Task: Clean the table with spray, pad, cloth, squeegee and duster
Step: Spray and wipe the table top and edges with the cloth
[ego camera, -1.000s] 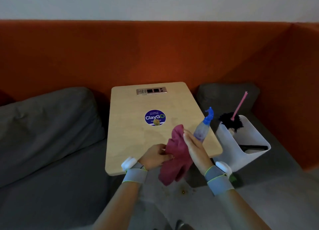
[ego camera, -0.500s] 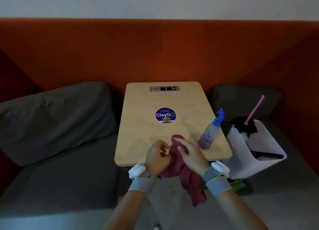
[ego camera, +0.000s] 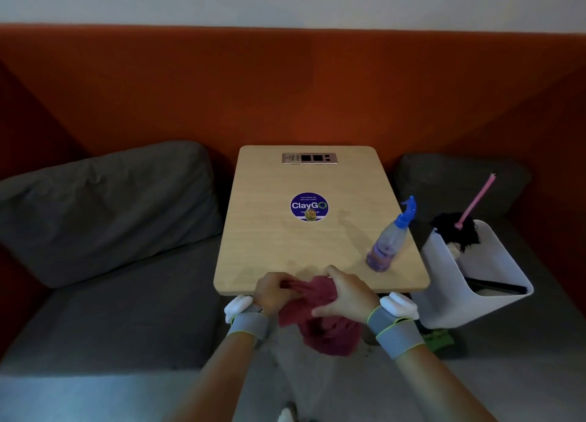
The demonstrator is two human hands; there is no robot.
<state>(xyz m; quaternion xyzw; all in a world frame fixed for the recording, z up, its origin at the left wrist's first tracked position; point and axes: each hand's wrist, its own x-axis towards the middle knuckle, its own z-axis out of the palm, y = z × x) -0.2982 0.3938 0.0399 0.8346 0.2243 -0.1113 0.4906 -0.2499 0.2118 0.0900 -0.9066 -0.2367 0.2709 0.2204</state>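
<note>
The left hand [ego camera: 272, 290] and the right hand [ego camera: 345, 294] both hold the red cloth [ego camera: 320, 329] bunched at the table's [ego camera: 279, 247] near edge, the spray bottle [ego camera: 388, 241] stands close by, and the duster [ego camera: 455, 233] sits in the white bin [ego camera: 494, 304], so most cleaning seems left.

Grey cushion [ego camera: 104, 209], orange backrest [ego camera: 285, 88], perhaps a socket panel [ego camera: 309, 158].

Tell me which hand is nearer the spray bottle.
Right. The right hand grips the cloth just left of the bottle, toward the person; the left hand grips it farther left.
</note>
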